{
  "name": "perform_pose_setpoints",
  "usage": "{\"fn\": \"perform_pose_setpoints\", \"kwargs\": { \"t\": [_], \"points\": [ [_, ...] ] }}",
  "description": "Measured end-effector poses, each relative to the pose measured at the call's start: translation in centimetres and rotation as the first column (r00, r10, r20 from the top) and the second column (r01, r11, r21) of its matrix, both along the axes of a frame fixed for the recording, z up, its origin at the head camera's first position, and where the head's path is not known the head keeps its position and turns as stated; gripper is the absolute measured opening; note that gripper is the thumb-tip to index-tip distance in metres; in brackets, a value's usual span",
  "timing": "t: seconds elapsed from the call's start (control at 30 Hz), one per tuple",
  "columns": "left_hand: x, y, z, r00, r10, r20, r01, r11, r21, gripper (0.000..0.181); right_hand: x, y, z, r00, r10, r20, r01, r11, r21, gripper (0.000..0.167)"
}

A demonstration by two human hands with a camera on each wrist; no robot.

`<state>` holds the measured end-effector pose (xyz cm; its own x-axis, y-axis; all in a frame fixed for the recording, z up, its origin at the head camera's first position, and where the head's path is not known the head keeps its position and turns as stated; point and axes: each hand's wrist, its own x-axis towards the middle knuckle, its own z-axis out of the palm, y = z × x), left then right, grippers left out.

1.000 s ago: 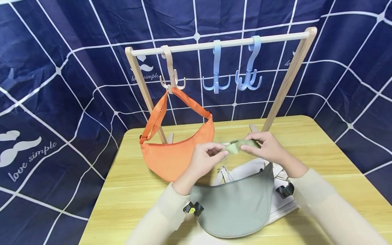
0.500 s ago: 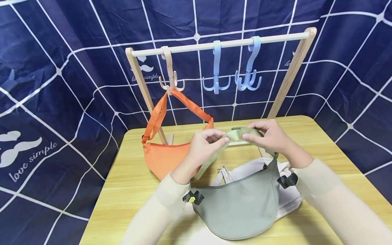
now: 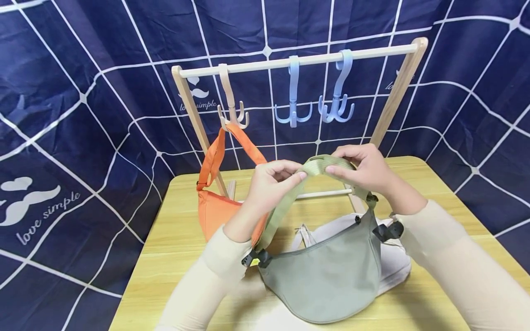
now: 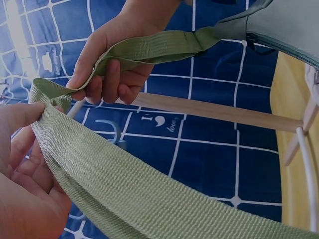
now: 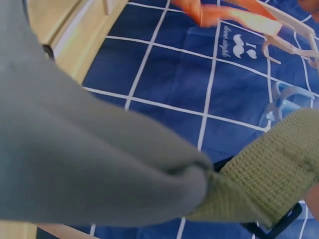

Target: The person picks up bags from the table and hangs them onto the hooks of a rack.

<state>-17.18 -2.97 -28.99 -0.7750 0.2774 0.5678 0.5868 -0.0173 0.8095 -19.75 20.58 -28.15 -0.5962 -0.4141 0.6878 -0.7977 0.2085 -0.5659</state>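
Observation:
A grey-green shoulder bag (image 3: pixel 325 282) hangs by its light green webbing strap (image 3: pixel 318 164), held up by both hands. My left hand (image 3: pixel 275 186) pinches the strap between thumb and fingers left of its top. On the other side my right hand (image 3: pixel 366 170) grips the strap, fingers curled round it. In the left wrist view the strap (image 4: pixel 119 169) is doubled and folded between the two hands. The right wrist view shows the bag's end (image 5: pixel 99 149) and the strap (image 5: pixel 279 169) at a black buckle; the right hand is mostly out of that view.
An orange bag (image 3: pixel 213 211) hangs from a beige hook (image 3: pixel 233 115) on a wooden rack (image 3: pixel 269 64). Two blue hooks (image 3: pixel 293 101) hang farther right on the same bar. A whitish bag (image 3: pixel 395 266) lies on the wooden table (image 3: pixel 165 257) behind the grey-green bag.
Both hands have raised the strap, and the grey-green bag's right end has come up and shifted right. More of the strap shows between the hands and the bag.

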Motion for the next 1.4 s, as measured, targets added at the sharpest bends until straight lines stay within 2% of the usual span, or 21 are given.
{"fn": "perform_pose_setpoints", "kwargs": {
  "t": [0.17,0.37,0.53,0.7,0.9,1.0,1.27,1.4],
  "points": [
    [-0.1,-0.2,1.1,0.999,-0.006,-0.032,0.006,1.000,0.004,0.011,-0.2,-0.3,1.2,1.000,0.021,-0.017,-0.021,1.000,-0.021,0.023],
    [-0.5,-0.6,2.7,0.997,0.016,-0.075,-0.016,1.000,0.003,0.011,-0.4,-1.1,2.7,0.999,0.043,0.027,-0.042,0.998,-0.045,0.019],
    [-1.1,-1.1,3.9,0.996,0.034,-0.082,-0.033,0.999,0.010,0.013,-0.7,-1.8,3.9,0.998,0.007,0.054,-0.003,0.998,-0.068,0.014],
    [-2.1,-1.8,4.9,0.993,0.065,-0.094,-0.066,0.998,0.002,0.013,-1.5,-2.5,4.9,0.998,-0.033,0.050,0.037,0.997,-0.063,0.010],
    [-3.7,-2.5,5.6,0.990,0.089,-0.107,-0.090,0.996,-0.009,0.013,-2.5,-3.1,5.9,0.994,-0.096,0.058,0.097,0.995,-0.027,0.003],
    [-4.5,-2.6,5.8,0.988,0.102,-0.112,-0.106,0.994,-0.027,0.013,-2.9,-3.2,6.1,0.989,-0.138,0.056,0.139,0.990,0.000,0.005],
    [-6.1,-3.1,6.2,0.972,0.166,-0.167,-0.178,0.982,-0.058,0.013,-3.5,-3.7,6.8,0.967,-0.255,-0.002,0.254,0.963,0.085,0.007],
    [-6.7,-3.1,6.3,0.968,0.196,-0.158,-0.209,0.976,-0.067,0.013,-4.3,-3.6,6.7,0.957,-0.289,-0.023,0.290,0.952,0.103,0.013]
  ]
}}
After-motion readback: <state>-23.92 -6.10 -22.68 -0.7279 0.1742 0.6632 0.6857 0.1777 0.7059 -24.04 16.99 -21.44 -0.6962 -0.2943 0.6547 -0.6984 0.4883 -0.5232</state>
